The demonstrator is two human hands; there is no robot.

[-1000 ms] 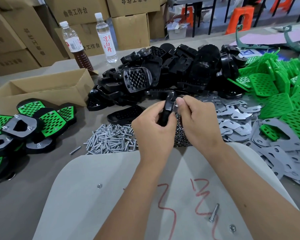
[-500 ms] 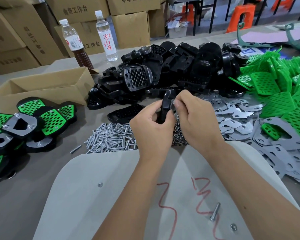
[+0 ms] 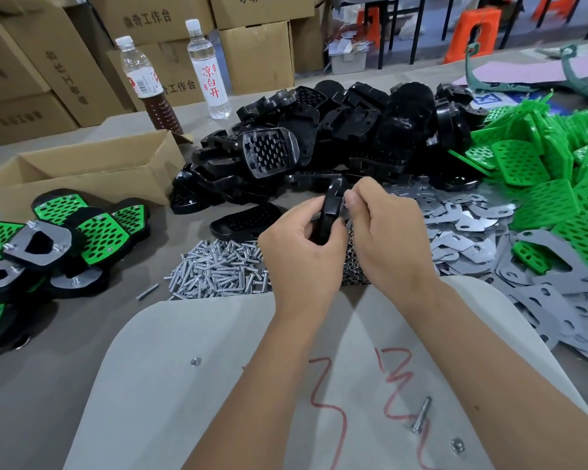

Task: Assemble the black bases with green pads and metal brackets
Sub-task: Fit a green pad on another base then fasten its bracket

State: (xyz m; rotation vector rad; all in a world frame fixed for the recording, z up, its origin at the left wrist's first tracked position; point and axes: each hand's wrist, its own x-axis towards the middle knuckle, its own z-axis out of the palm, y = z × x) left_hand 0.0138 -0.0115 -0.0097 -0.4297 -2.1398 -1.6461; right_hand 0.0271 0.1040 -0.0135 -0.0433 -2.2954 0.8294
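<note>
our left hand (image 3: 302, 252) has its fingers curled round a black base (image 3: 330, 212), which stands on edge above the table, between our two hands. our right hand (image 3: 386, 232) pinches at the upper edge of the same base with thumb and forefinger tight together; something small and metallic shows at the pinch, but we cannot tell what it is.

just under the hands lies a heap of silver bolts (image 3: 218, 271), and a dark pile of small nuts (image 3: 352, 266) shows between the wrists. nearer to us is a pale board (image 3: 184, 385) with red scribbles, carrying a loose bolt (image 3: 421, 415) and a nut (image 3: 457, 445).

behind the hands is a big heap of black bases (image 3: 319, 144), one with its studded face turned toward us. to the right of it lie grey metal brackets (image 3: 472, 225) spread flat on the table, and beyond them a pile of perforated green pads (image 3: 557, 178).

on the left sit finished pieces (image 3: 48, 239), black bases with green pads and grey brackets bolted on, beside an open cardboard box (image 3: 82, 171). two bottles (image 3: 207, 69) stand behind the box, in front of stacked cartons (image 3: 65, 45).
</note>
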